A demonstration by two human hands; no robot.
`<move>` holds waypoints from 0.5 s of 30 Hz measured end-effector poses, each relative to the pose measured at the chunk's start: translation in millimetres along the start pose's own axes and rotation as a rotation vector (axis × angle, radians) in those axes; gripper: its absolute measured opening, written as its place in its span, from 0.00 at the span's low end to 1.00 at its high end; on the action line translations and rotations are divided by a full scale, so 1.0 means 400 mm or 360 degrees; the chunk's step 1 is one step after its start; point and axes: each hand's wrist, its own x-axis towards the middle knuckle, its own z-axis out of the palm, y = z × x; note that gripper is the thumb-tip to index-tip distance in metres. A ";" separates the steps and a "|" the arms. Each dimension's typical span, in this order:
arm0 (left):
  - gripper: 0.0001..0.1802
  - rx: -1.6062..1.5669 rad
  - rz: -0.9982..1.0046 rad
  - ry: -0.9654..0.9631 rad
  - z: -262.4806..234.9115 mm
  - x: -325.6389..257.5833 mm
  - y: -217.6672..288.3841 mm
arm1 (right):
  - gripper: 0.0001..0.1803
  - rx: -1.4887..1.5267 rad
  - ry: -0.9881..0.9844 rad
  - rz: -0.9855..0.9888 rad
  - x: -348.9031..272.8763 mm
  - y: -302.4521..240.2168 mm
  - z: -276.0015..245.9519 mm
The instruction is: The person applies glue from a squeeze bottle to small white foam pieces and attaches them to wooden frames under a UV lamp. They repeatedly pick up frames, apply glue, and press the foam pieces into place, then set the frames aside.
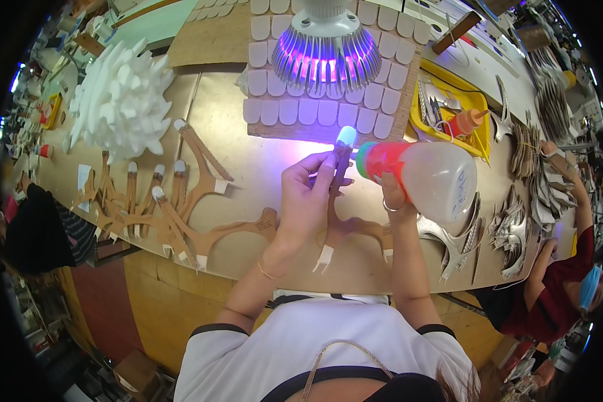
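Observation:
My left hand point(303, 201) pinches a brown leather shoe-upper piece point(345, 224) near its narrow end, which points up and away from me. A whitish rounded tip point(346, 136) on that end glows blue-white under the light. My right hand point(395, 194) is wrapped around a translucent squeeze bottle point(445, 177), tilted on its side. Its red-orange front part and green collar face the leather piece, close to my left fingers. Whether the nozzle touches the leather I cannot tell. The lower straps of the piece, with white ends, hang over the tabletop between my forearms.
Just beyond my hands hangs a finned lamp point(326, 60) with purple light. Rows of pale rounded pieces point(308, 112) lie on cardboard behind it. Several brown uppers point(201, 234) and a white foam heap point(120, 100) lie left; a yellow tray point(422, 127), silvery uppers point(452, 238) and a co-worker point(549, 288) are right.

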 end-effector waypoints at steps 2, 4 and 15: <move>0.15 -0.0006 0.0000 0.0002 0.000 0.001 -0.005 | 0.33 -0.0593 -0.0057 -0.0653 0.003 0.008 0.019; 0.13 0.0127 0.0170 0.0109 0.006 0.007 -0.009 | 0.32 -0.0513 -0.0029 -0.0839 0.022 0.014 0.031; 0.13 0.1565 0.1560 0.0531 0.007 0.013 -0.067 | 0.28 0.0575 0.0517 -0.0312 0.076 -0.062 0.009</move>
